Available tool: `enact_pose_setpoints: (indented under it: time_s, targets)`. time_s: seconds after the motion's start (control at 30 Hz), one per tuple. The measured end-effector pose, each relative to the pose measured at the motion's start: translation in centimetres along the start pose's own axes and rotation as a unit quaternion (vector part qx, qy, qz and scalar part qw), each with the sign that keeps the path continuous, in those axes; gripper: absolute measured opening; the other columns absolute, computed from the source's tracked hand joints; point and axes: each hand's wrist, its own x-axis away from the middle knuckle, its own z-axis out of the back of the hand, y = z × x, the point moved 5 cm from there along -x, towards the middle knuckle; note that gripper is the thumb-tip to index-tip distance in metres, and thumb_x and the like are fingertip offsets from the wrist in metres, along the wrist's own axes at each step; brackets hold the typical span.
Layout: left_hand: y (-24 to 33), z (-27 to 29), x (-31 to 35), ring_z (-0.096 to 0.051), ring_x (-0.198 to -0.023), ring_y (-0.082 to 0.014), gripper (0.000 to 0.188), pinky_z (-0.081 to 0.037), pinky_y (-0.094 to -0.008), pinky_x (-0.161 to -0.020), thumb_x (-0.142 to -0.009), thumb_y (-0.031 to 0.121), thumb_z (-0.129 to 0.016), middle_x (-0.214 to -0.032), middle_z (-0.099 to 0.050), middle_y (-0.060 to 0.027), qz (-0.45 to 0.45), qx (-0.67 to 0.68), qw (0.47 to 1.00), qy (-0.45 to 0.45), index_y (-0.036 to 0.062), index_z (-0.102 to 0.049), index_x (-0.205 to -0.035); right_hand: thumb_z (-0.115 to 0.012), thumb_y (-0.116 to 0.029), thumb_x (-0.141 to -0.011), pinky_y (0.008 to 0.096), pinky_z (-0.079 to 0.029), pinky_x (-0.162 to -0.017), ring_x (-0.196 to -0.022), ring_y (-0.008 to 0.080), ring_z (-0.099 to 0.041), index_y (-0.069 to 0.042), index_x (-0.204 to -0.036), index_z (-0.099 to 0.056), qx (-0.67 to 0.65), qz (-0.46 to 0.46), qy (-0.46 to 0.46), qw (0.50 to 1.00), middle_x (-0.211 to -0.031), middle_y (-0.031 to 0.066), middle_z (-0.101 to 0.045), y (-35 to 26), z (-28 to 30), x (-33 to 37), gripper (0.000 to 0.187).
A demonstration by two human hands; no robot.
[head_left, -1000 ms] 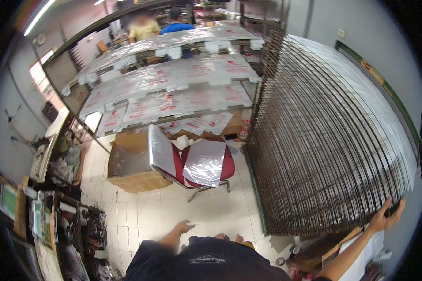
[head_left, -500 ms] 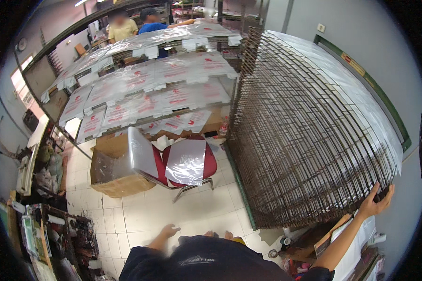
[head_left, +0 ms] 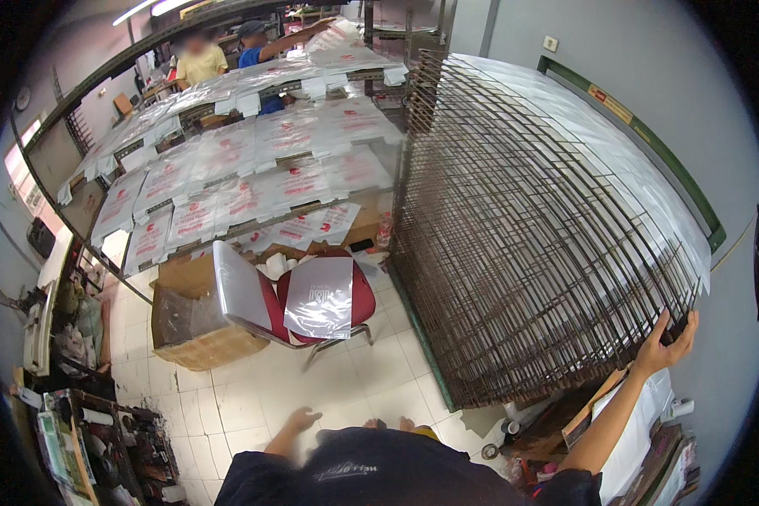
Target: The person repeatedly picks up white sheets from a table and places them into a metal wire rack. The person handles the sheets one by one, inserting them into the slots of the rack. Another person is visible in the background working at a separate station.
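A tall drying rack point(head_left: 514, 253) of many dark wire shelves stands at the right, and pale plastic sheets point(head_left: 603, 139) lie on its upper shelf. My right hand point(head_left: 664, 347) is at the near right corner of the rack, its fingers hooked round the ends of the wire shelves. Low in front of my body, my left hand point(head_left: 299, 422) hangs with its fingers apart and nothing in it. Ahead of me is a red chair point(head_left: 361, 295); a clear printed plastic sheet point(head_left: 322, 295) rests on its seat, and a stack of clear sheets point(head_left: 243, 287) leans against its back.
A cardboard box point(head_left: 202, 350) sits left of the chair. Beyond, a tiered rack holds printed bags point(head_left: 219, 156) in rows. Two people point(head_left: 201, 63) are behind it. Cluttered shelving point(head_left: 114, 438) stands at lower left, and a cup point(head_left: 509, 427) is under the wire rack.
The view has swung slightly to the right. Behind the tiered rack, the person in blue now holds up a printed sheet. My right hand stays on the wire rack; my left hand still hangs free.
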Motion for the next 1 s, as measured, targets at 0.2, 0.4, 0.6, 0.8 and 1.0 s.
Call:
enact_pose_setpoints:
  time_s: [0.2, 0.4, 0.6, 0.8, 1.0]
  targets:
    - [-1.8, -0.9, -1.1, -0.051, -0.111, -0.0323, 0.071, -0.039, -0.0372, -0.095, -0.072, 0.053, -0.061, -0.118, -0.054, -0.0212, 0.016, 0.016, 1.000, -0.013, -0.0011, -0.053, -0.118, -0.069, -0.014, -0.078, 0.0365, -0.034, -0.094, -0.111, 0.0270, -0.049, -0.005, -0.115, -0.053, -0.009, -0.007, -0.003, 1.000, -0.121, 0.0125, -0.053, 0.3, -0.1, 0.1, 0.041]
    - [-1.9, -1.2, -1.6, -0.052, -0.110, -0.0317, 0.071, -0.039, -0.0374, -0.094, -0.072, 0.053, -0.062, -0.115, -0.056, -0.0208, 0.006, -0.009, 1.000, -0.008, -0.0004, -0.053, -0.118, -0.069, -0.013, -0.077, 0.0359, -0.034, -0.094, -0.110, 0.0263, -0.049, -0.005, -0.115, -0.053, -0.014, -0.008, 0.003, 1.000, -0.121, 0.0122, -0.054, 0.1, 0.1, 0.2, 0.042]
    - [-3.2, -2.0, -2.4, -0.056, -0.105, -0.0299, 0.071, -0.042, -0.0362, -0.091, -0.072, 0.052, -0.063, -0.109, -0.059, -0.0202, 0.009, 0.003, 1.000, -0.011, -0.0005, -0.053, -0.119, -0.069, -0.012, -0.076, 0.0356, -0.034, -0.094, -0.111, 0.0259, -0.048, -0.005, -0.114, -0.053, -0.005, -0.010, -0.003, 1.000, -0.122, 0.0119, -0.053, 0.0, 0.1, 0.0, 0.042]
    - [-3.0, -1.8, -2.2, -0.050, -0.111, -0.0325, 0.070, -0.038, -0.0372, -0.095, -0.072, 0.053, -0.062, -0.115, -0.055, -0.0217, 0.011, 0.024, 0.999, -0.017, -0.0028, -0.055, -0.114, -0.069, -0.012, -0.076, 0.0362, -0.033, -0.094, -0.112, 0.0256, -0.046, -0.005, -0.115, -0.052, -0.013, -0.021, 0.000, 1.000, -0.122, 0.0117, -0.052, -0.1, 0.1, 0.0, 0.044]
    - [-2.2, -0.9, -1.6, -0.052, -0.109, -0.0324, 0.068, -0.039, -0.0381, -0.093, -0.072, 0.052, -0.062, -0.114, -0.056, -0.0226, 0.016, 0.030, 0.999, -0.031, -0.0027, -0.056, -0.113, -0.068, -0.013, -0.078, 0.0353, -0.034, -0.095, -0.112, 0.0255, -0.045, -0.005, -0.116, -0.053, -0.010, -0.026, -0.003, 1.000, -0.123, 0.0098, -0.052, -0.7, 0.2, 0.0, 0.042]
